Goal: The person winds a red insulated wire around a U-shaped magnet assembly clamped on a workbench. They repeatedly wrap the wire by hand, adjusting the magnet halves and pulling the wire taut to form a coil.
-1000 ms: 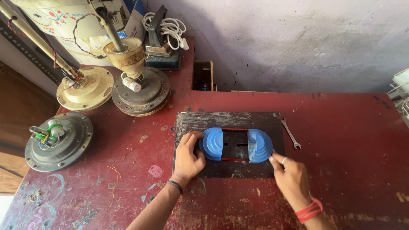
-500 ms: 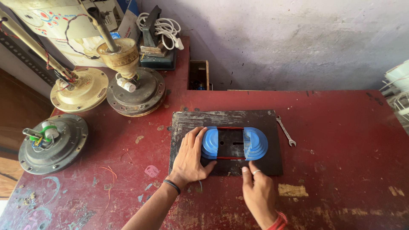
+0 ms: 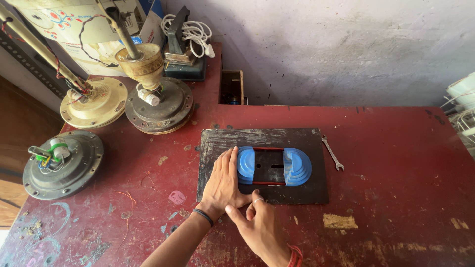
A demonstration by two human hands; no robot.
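A dark board (image 3: 307, 143) lies flat on the red worktable (image 3: 396, 163). On it sit two blue stepped half-round pieces (image 3: 297, 167) joined by a dark middle part with red edges. My left hand (image 3: 223, 182) lies flat on the board, fingers together, touching the left blue piece. My right hand (image 3: 260, 228) is just below it at the board's near edge, fingers loosely curled, thumb beside the left wrist, holding nothing.
A small spanner (image 3: 332, 153) lies by the board's right edge. Three ceiling fan motors (image 3: 158, 101) stand at the left, two with rods and wires. A white cable coil (image 3: 190, 32), an open wooden box (image 3: 231, 86) and white fan guards (image 3: 462, 106) line the back and right.
My right hand left the right blue piece and drew back toward me and leftward, now beside my left wrist. The left hand stays on the left blue piece.
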